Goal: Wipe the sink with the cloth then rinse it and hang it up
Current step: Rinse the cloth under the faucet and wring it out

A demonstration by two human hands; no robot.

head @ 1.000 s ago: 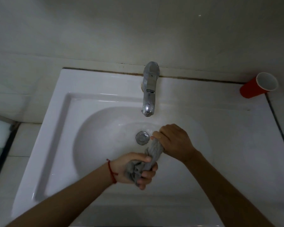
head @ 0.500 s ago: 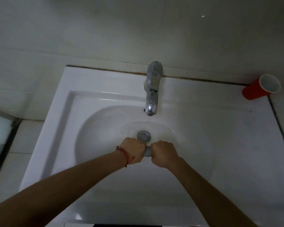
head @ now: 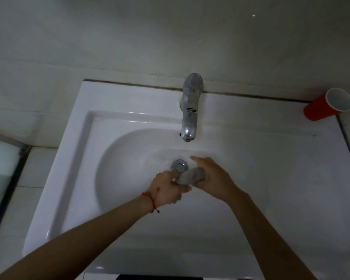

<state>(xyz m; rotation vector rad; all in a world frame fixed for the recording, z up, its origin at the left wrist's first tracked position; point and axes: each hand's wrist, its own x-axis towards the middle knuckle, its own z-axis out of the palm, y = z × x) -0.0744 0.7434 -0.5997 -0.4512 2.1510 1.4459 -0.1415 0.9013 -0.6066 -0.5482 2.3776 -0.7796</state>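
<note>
A twisted grey cloth (head: 191, 176) stretches between both hands over the bowl of the white sink (head: 113, 138), just in front of the metal drain (head: 179, 165). My left hand (head: 168, 189), with a red string at the wrist, is closed on the cloth's near end. My right hand (head: 212, 177) cups the far end, its fingers loosened and partly spread. The chrome tap (head: 189, 110) stands at the back middle, and no water stream shows from its spout.
A red cup (head: 328, 105) with a white inside stands on the sink's back right corner by the wall. A tiled wall rises behind the sink. A glass panel (head: 0, 174) and tiled ledge lie to the left.
Both fists gripped the cloth close together half a second ago. Now the right hand has loosened and shifted right, showing more of the twisted cloth. The view has tilted slightly.
</note>
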